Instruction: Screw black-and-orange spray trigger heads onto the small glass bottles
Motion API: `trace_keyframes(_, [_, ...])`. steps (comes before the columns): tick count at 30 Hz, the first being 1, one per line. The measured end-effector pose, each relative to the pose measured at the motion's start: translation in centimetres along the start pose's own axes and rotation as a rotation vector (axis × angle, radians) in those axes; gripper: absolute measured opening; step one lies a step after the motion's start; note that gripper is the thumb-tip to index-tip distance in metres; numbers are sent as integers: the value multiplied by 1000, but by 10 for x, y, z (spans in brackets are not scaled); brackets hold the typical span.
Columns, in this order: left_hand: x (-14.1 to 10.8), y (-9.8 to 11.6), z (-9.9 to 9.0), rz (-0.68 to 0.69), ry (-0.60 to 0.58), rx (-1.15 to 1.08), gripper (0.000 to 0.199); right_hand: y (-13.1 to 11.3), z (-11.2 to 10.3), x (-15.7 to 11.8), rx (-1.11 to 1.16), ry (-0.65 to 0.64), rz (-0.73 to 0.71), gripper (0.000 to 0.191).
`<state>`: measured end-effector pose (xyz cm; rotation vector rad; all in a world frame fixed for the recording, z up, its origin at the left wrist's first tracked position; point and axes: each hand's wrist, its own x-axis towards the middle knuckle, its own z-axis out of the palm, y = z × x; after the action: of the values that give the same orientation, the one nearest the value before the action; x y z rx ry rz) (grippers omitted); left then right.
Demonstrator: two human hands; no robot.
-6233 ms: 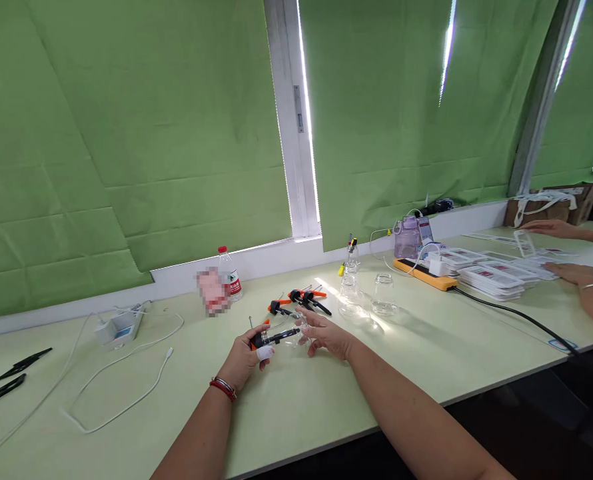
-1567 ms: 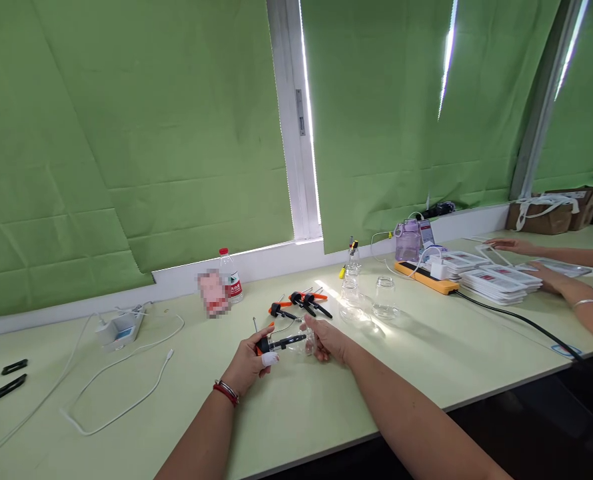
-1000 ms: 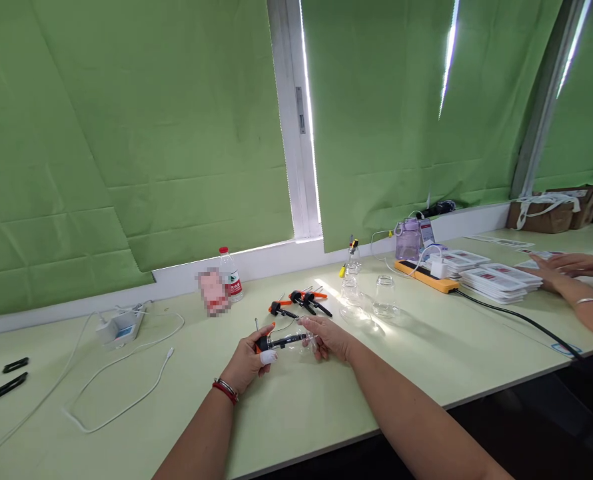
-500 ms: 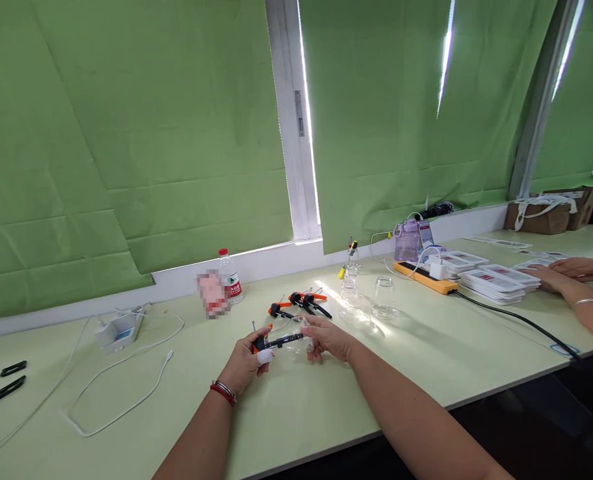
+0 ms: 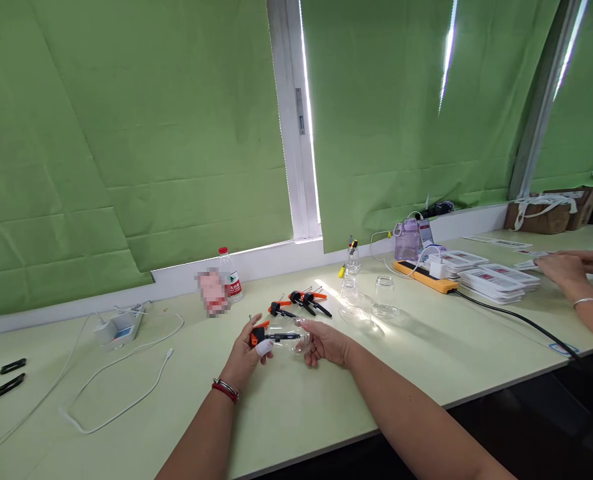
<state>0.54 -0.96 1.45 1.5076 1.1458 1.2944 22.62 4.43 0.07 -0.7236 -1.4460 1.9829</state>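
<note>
Glass bottle (image 5: 285,343) in right hand (image 5: 329,342); black top (image 5: 259,335), left hand (image 5: 244,352); table edge (image 5: 336,441) apart.

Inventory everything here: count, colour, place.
Round glass jar: one, clear, between hands
Stemmed plastic fittings: about four, black and orange, centre
Standing glass jars: three, clear, centre right
Red-capped plastic bottle: one, clear, windowside
Handled plastic bottle: one, purple, rear right
Long power strip: one, orange, right
Flat cards: many, white, stacked right
Flat pieces: at least two, black, left
Window coverings: several, green, background
Co-worker's hands: two, far right
Left hand: one, on fitting
Right hand: one, on jar
</note>
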Motion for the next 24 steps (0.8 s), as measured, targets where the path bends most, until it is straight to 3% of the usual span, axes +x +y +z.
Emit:
trace_keyframes(4, [1, -1, 5, 125, 113, -66, 86, 7, 7, 4, 82, -84, -12, 49])
trace_keyframes(10, [4, -4, 10, 193, 128, -93, 94, 17, 14, 10, -93, -101, -54, 52])
trace_keyframes(15, [6, -10, 7, 198, 188, 116, 102, 22, 20, 12, -297, 25, -33, 57])
trace_keyframes(19, [8, -15, 3, 158, 145, 269, 108, 24, 20, 15, -506, 106, -84, 38])
trace_keyframes(21, [10, -19, -2, 139, 143, 291, 102, 26, 17, 18, -661, 240, -155, 29])
trace_keyframes(24, [15, -29, -13, 118, 161, 330, 78, 28, 11, 24, -892, 428, -263, 24])
